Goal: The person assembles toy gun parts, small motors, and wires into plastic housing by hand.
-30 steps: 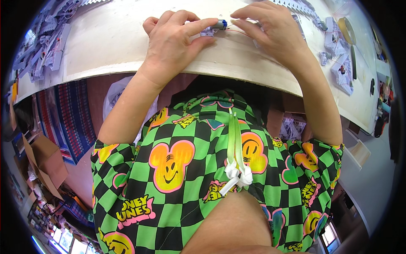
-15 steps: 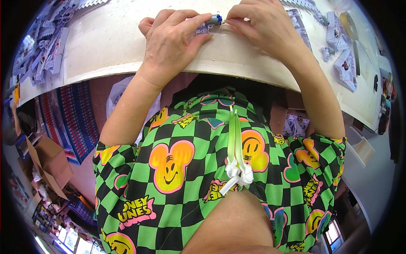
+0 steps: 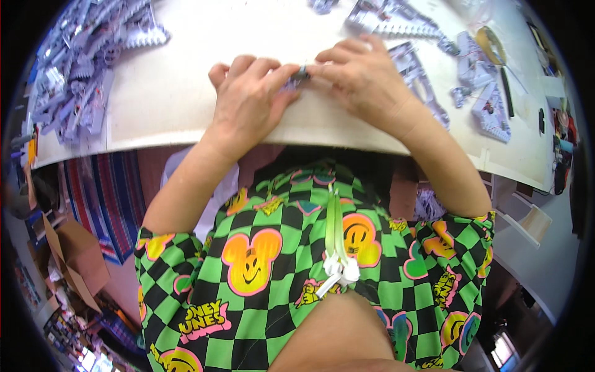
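Observation:
Between the thumb and fingers of my left hand [image 3: 248,99] is a small silver motor [image 3: 302,72] with a bluish end. A light grey plastic piece [image 3: 289,87] shows under it, partly covered by my fingers. My right hand [image 3: 365,84] comes in from the other side, its index fingertip at the motor's end. Motion smears these fingertips, and anything thin pinched in them cannot be made out. Both hands are just above the white tabletop [image 3: 204,37].
A large heap of grey plastic parts [image 3: 80,74] covers the table's left side. More toothed grey parts [image 3: 396,25] lie beyond my right hand. At the right are wired grey assemblies [image 3: 489,115] and a tape roll [image 3: 491,44]. An open cardboard box [image 3: 77,254] stands below left.
The view has shifted, so the table and both hands appear lower. My right fingers have moved closer against the motor's end, and the red wire seen beside them before no longer shows.

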Tool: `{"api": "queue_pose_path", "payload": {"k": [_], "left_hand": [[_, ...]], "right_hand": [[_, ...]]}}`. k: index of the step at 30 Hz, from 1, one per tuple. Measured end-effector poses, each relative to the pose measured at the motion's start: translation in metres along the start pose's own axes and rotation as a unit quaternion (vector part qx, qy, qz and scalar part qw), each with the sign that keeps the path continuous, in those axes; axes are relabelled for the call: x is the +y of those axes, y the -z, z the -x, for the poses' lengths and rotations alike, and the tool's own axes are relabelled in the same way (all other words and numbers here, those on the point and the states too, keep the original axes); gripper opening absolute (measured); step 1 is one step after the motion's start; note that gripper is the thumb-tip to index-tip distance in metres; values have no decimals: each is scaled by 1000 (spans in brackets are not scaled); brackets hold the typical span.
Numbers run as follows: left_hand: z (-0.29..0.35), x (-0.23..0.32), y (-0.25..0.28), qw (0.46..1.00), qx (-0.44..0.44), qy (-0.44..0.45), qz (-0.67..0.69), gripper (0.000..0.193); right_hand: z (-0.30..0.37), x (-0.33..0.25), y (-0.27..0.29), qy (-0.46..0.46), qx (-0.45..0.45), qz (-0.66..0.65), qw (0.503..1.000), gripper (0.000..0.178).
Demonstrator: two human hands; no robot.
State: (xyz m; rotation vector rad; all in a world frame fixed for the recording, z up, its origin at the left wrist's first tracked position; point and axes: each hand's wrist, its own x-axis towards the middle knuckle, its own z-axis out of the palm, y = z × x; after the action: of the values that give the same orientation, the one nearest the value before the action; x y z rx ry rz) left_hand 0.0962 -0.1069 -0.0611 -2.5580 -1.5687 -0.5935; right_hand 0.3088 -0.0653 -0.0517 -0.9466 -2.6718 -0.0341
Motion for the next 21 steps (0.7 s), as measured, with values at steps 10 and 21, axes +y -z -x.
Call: {"api": "queue_pose_path", "payload": {"k": [10,21], "left_hand": [[-76,-1,43,1000,-4,-9,23,33],[-323,67,-31,980,-40,-191,38,20]], "right_hand": [[5,78,94,-127,332,-149,923,21],[77,208,125,-288,483,-391,728,28]]}}
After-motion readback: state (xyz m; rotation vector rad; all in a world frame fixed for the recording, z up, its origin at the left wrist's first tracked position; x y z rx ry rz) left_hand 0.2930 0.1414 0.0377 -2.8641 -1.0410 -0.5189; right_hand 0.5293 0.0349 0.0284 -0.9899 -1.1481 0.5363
